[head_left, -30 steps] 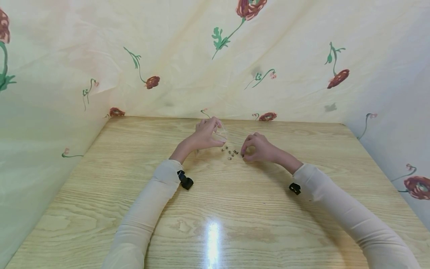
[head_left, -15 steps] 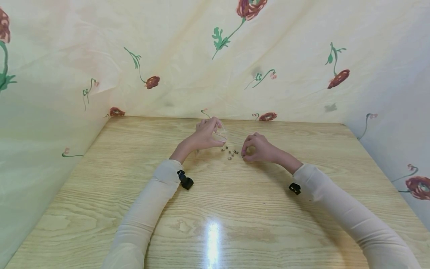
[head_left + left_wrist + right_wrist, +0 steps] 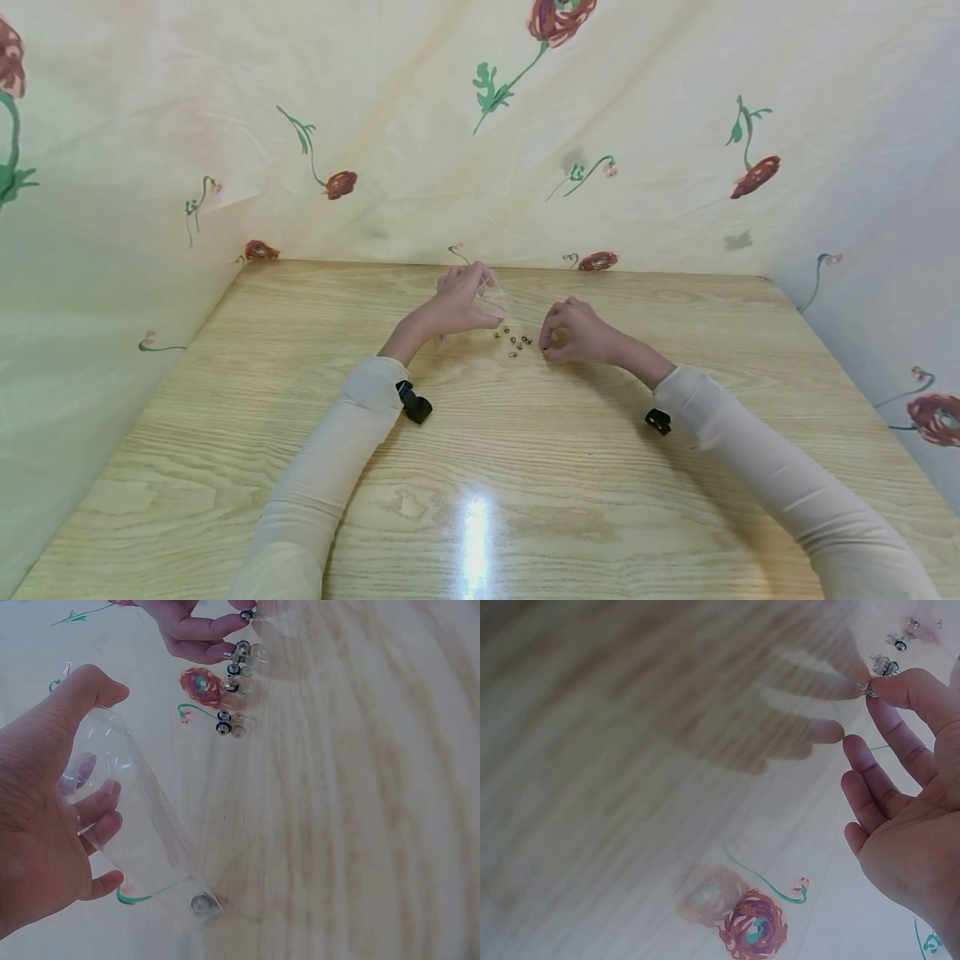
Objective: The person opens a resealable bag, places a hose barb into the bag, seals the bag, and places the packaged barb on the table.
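My left hand (image 3: 453, 302) holds a clear plastic bag (image 3: 142, 802) with its mouth spread between thumb and fingers; some fingers show through the film. In the bag's lower corner sits one small metal piece (image 3: 201, 904). To the right, between the tips of thumb and index finger, my right hand (image 3: 581, 332) pinches a similar tiny metal piece (image 3: 868, 688) close over the table, its other fingers loosely bent. Several loose metal pieces (image 3: 517, 342) with dark rings, screw-like in size, lie scattered on the table between the two hands.
The wood-grain table (image 3: 480, 433) is glossy and mirrors the hands and pieces. A flower-printed cloth (image 3: 420, 125) hangs behind it and along both sides. A black strap mount (image 3: 415, 403) sits at the left wrist, another mount (image 3: 659, 421) at the right.
Hardly anything differs: the right hand stays low over the table at the right of the pieces, its fingertips shifting very slightly. The left hand and bag keep their place.
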### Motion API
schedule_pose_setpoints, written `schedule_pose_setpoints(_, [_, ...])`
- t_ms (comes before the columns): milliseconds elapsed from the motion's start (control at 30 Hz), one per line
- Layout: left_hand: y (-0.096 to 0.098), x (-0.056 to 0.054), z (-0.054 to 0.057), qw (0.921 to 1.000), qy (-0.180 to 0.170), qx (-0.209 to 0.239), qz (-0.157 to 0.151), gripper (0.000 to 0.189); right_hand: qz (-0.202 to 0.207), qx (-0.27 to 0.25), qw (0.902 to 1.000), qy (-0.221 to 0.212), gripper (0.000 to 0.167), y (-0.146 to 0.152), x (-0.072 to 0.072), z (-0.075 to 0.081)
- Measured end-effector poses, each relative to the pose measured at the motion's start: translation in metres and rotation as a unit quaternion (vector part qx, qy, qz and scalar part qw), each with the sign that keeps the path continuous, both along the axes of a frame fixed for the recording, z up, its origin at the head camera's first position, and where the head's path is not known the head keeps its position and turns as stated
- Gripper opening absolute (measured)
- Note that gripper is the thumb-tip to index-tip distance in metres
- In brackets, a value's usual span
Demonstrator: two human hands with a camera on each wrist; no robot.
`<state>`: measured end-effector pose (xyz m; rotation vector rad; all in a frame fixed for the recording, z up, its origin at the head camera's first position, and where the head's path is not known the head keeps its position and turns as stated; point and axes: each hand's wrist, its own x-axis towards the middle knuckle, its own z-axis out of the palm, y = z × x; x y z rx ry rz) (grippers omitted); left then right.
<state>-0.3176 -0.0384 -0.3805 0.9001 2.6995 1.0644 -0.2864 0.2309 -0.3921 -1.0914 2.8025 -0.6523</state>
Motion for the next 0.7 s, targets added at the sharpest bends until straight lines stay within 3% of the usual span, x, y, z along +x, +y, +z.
schedule_pose_setpoints(700, [0.0003, 0.0022, 0.0024, 1.0, -0.004, -0.007, 0.006, 0.055, 0.003, -0.005, 1.0, 0.006, 0.008, -0.0003, 0.0008, 0.001])
